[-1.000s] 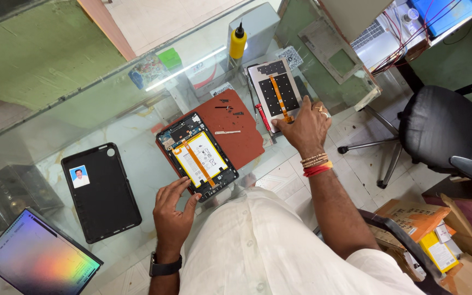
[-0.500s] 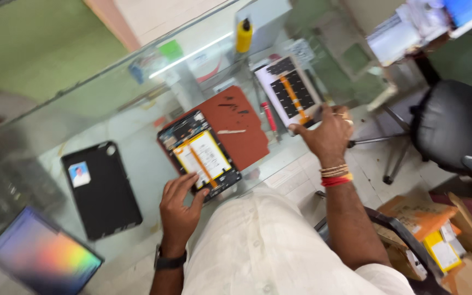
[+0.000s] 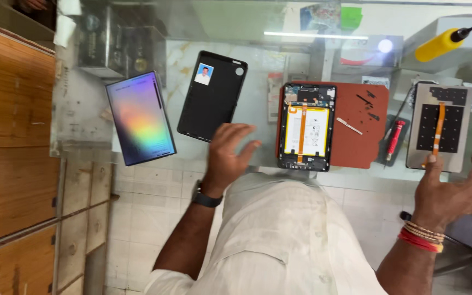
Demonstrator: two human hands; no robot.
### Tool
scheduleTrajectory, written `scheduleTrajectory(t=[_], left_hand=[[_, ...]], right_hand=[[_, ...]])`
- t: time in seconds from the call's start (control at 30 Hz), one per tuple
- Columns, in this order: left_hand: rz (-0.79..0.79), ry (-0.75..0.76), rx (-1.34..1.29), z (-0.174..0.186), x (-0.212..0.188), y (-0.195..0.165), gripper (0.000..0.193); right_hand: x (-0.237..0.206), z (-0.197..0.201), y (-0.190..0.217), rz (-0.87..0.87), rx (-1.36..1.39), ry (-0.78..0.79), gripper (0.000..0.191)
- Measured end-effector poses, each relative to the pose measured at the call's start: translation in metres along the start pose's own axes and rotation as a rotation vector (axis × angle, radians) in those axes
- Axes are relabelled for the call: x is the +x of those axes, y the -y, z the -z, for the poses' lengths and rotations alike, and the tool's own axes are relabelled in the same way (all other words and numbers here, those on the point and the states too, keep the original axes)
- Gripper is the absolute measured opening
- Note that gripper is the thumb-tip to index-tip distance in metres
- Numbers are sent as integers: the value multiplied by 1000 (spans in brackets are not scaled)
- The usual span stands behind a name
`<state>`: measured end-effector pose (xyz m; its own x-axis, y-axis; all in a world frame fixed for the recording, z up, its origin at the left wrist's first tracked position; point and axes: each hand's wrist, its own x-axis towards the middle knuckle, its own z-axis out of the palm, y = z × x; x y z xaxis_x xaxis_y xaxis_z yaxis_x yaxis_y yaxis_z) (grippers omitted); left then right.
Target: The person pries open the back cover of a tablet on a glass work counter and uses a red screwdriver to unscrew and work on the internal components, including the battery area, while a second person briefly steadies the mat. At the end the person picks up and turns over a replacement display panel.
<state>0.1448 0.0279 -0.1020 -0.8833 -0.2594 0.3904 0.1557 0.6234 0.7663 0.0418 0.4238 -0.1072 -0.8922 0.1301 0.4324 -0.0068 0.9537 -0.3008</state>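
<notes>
Left hand (image 3: 228,155), open and empty, hovers between black tablet cover (image 3: 212,94) and opened tablet (image 3: 307,127); right hand (image 3: 454,191), open, fingertip touches metal back panel (image 3: 438,127).

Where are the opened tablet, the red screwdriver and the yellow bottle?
opened tablet (image 3: 307,130): head view, on the pale battery in its middle.
red screwdriver (image 3: 395,139): head view, on its red handle.
yellow bottle (image 3: 435,48): head view, on its yellow body.

Your left hand (image 3: 228,155) hovers open, fingers spread, left of the opened tablet (image 3: 307,127); right hand (image 3: 454,188) open, well right of it.
</notes>
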Motion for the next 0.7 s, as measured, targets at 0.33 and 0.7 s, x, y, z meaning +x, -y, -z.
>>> scheduleTrajectory(t=[0.33, 0.7], left_hand=[[162, -215, 492, 37, -15, 34, 46], [250, -275, 577, 24, -59, 21, 49]], right_hand=[[1, 83, 89, 571, 1270, 222, 42], [6, 92, 124, 932, 1830, 731, 47]])
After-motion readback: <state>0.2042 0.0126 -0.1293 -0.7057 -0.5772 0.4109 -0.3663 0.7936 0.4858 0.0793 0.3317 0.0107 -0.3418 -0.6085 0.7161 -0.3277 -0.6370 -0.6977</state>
